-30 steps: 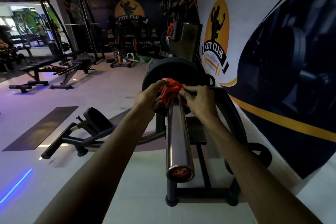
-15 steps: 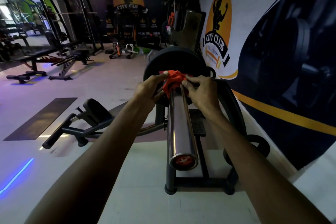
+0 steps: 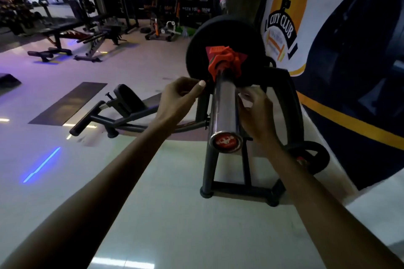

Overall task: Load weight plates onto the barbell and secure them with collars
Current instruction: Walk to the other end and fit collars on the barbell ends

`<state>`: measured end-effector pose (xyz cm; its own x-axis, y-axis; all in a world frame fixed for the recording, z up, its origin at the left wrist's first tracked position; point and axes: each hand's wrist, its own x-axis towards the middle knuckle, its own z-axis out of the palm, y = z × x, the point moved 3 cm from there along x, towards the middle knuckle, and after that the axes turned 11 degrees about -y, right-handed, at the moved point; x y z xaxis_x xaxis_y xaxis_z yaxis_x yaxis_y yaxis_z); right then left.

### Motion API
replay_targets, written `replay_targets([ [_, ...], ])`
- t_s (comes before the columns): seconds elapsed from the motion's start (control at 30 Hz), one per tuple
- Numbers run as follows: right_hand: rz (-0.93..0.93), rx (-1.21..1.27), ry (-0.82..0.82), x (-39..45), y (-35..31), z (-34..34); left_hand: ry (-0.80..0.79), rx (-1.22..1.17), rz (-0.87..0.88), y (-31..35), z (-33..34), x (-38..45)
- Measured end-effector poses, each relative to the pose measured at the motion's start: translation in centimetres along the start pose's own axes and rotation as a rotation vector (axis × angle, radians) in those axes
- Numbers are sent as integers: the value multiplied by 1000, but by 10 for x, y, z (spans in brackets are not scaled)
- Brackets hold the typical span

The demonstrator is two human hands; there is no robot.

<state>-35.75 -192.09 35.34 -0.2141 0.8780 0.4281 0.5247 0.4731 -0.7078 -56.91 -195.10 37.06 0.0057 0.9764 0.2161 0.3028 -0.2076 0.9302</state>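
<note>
A chrome barbell sleeve [image 3: 224,107] points toward me, its end cap red. A black weight plate [image 3: 244,37] sits on the sleeve at its far end. An orange collar [image 3: 223,61] is clamped on the sleeve right against the plate. My left hand [image 3: 179,98] hovers just left of the sleeve, below the collar, fingers loosely curled and holding nothing. My right hand [image 3: 256,111] is on the right side of the sleeve, fingers apart, off the collar and partly blurred.
The bar rests on a black stand [image 3: 240,190] beside a wall with a City Club banner [image 3: 284,22]. Another plate [image 3: 314,159] leans low at the wall. A black bench frame [image 3: 122,111], a dark floor mat [image 3: 67,102] and more benches lie to the left.
Both hands have let go of the orange collar and drawn back toward me along the sleeve. The collar stays against the plate. The camera has tilted downward.
</note>
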Motion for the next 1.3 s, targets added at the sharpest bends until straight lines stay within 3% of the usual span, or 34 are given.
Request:
replay_targets([
  [0.1, 139, -50, -205, -34, 22, 40, 2, 199, 1, -31, -22, -43],
  [0.17, 217, 45, -293, -54, 21, 70, 21, 288, -25, -55, -46, -67],
  [0.33, 6, -69, -324, -66, -41, 146, 71, 468, -72, -103, -122, -128],
  [0.77, -189, -194, -635, -82, -183, 405, 217, 723, -289, -195, -360, -262],
  [1.03, -319, -217, -757, -38, -251, 569, 300, 831, -486, -269, -495, -275],
  [1.3, -362, -192, -844, 63, -294, 752, 314, 903, -682, -350, -657, -229],
])
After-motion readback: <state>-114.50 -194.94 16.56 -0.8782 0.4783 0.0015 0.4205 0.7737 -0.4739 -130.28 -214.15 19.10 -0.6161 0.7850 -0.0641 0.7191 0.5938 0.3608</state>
